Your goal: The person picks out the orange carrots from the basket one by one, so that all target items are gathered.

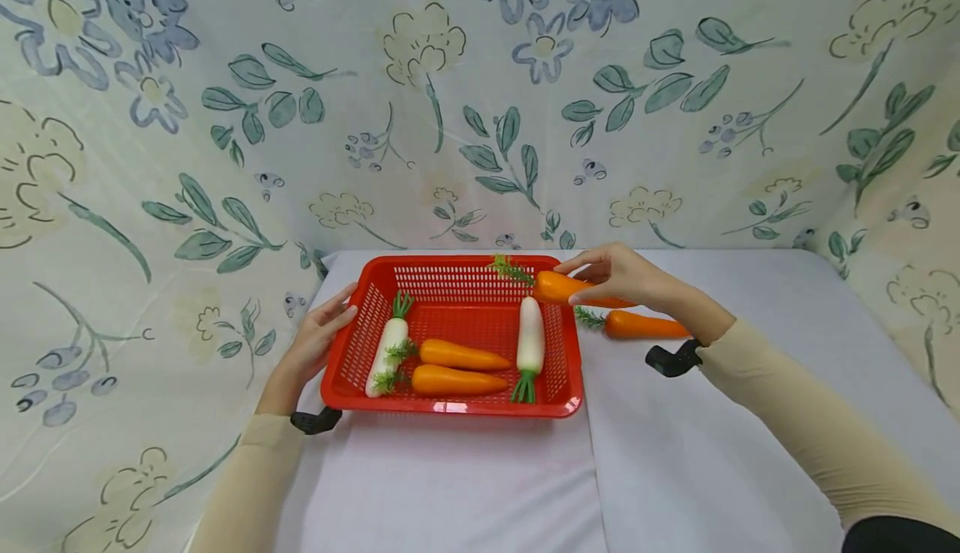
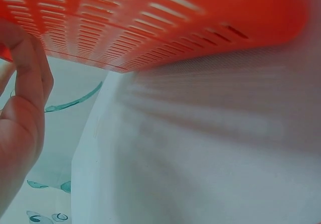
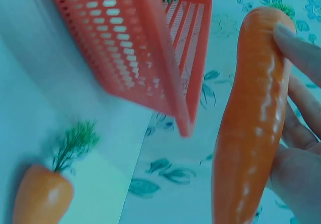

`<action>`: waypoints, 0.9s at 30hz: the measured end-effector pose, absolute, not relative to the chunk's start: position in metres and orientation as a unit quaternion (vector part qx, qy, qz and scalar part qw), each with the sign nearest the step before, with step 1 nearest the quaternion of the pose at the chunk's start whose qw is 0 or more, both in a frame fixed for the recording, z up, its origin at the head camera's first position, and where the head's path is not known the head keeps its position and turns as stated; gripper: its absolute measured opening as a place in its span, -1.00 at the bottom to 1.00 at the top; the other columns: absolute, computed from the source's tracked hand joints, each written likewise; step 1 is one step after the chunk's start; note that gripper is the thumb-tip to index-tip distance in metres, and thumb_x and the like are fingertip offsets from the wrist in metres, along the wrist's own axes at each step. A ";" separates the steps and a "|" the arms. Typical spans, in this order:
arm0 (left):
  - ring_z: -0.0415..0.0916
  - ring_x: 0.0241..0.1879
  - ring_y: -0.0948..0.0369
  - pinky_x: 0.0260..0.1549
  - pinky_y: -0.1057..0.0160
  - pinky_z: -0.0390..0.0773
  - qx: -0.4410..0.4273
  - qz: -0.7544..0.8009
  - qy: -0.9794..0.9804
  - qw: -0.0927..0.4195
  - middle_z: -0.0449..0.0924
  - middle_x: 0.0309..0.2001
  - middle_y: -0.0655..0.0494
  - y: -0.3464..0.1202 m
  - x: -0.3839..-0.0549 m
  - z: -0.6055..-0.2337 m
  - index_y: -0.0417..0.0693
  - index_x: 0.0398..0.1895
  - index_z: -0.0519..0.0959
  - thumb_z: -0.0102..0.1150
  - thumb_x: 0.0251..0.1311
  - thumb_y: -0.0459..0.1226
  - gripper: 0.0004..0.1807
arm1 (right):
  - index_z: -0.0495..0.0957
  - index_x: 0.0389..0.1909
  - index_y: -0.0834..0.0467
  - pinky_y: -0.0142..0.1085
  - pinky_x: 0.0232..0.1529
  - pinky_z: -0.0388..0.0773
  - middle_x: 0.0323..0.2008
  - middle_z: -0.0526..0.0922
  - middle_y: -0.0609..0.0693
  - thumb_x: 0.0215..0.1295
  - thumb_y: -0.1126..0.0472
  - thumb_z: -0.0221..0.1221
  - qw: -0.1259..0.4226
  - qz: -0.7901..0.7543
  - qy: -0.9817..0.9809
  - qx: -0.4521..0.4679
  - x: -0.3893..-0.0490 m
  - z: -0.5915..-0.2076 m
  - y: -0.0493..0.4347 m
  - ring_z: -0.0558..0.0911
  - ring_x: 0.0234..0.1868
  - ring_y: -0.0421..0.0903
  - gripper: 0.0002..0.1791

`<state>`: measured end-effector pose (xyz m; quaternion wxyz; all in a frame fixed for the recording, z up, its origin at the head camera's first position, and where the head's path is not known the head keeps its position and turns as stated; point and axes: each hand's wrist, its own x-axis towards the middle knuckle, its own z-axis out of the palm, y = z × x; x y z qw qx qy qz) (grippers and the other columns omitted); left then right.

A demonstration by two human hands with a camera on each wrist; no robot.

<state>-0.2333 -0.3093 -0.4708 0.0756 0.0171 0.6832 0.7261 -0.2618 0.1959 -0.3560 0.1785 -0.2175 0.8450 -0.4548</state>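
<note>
A red plastic basket (image 1: pixel 450 407) with slotted walls stands on the white-covered table. My left hand (image 1: pixel 318 332) grips its left rim, and in the left wrist view the fingers (image 2: pixel 30 63) curl at the basket wall. My right hand (image 1: pixel 618 274) holds an orange carrot (image 1: pixel 555 288) with green leaves over the basket's right rim, thumb on one side and fingers on the other. Inside the basket lie two carrots (image 1: pixel 465 356) side by side, between a white radish (image 1: pixel 388 351) at left and another white radish (image 1: pixel 530 336) at right.
One more carrot (image 1: pixel 645 325) lies on the table just right of the basket, below my right hand; the right wrist view shows its leafy end (image 3: pixel 75 143). Behind the table hangs a flower-patterned cloth (image 1: pixel 420 161). The white tablecloth (image 1: pixel 465 486) has a seam in front.
</note>
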 end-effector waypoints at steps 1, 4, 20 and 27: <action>0.60 -0.05 0.19 -0.11 0.13 0.67 0.018 0.726 0.683 0.075 0.37 0.23 -0.07 -0.309 -0.234 -0.471 0.11 0.55 0.20 0.13 0.43 -0.14 -0.33 | 0.63 0.17 0.09 -0.18 -0.05 0.67 0.08 0.65 0.11 0.14 0.19 0.46 0.179 -0.454 0.846 -0.215 -0.260 -0.357 0.202 0.63 0.08 0.12 -0.47; 0.60 -0.05 0.19 -0.11 0.13 0.67 0.022 0.724 0.686 0.073 0.37 0.24 -0.06 -0.309 -0.234 -0.471 0.11 0.56 0.19 0.12 0.44 -0.15 -0.34 | 0.62 0.18 0.13 -0.22 -0.07 0.68 0.05 0.66 0.13 0.15 0.19 0.45 0.176 -0.453 0.848 -0.211 -0.256 -0.359 0.219 0.64 0.05 0.11 -0.47; 0.60 -0.04 0.19 -0.12 0.13 0.66 0.021 0.731 0.679 0.072 0.36 0.25 -0.06 -0.310 -0.232 -0.469 0.13 0.55 0.20 0.13 0.43 -0.14 -0.33 | 0.60 0.17 0.24 -0.24 0.04 0.63 0.14 0.60 0.22 0.11 0.19 0.48 0.177 -0.457 0.850 -0.193 -0.239 -0.396 0.293 0.58 0.15 0.21 -0.42; 0.59 -0.04 0.19 -0.10 0.14 0.66 0.020 0.732 0.677 0.076 0.34 0.24 -0.08 -0.309 -0.233 -0.471 0.14 0.55 0.20 0.14 0.42 -0.13 -0.33 | 0.60 0.16 0.27 -0.26 0.01 0.64 0.17 0.57 0.27 0.12 0.21 0.46 0.197 -0.464 0.845 -0.179 -0.236 -0.417 0.310 0.57 0.14 0.22 -0.44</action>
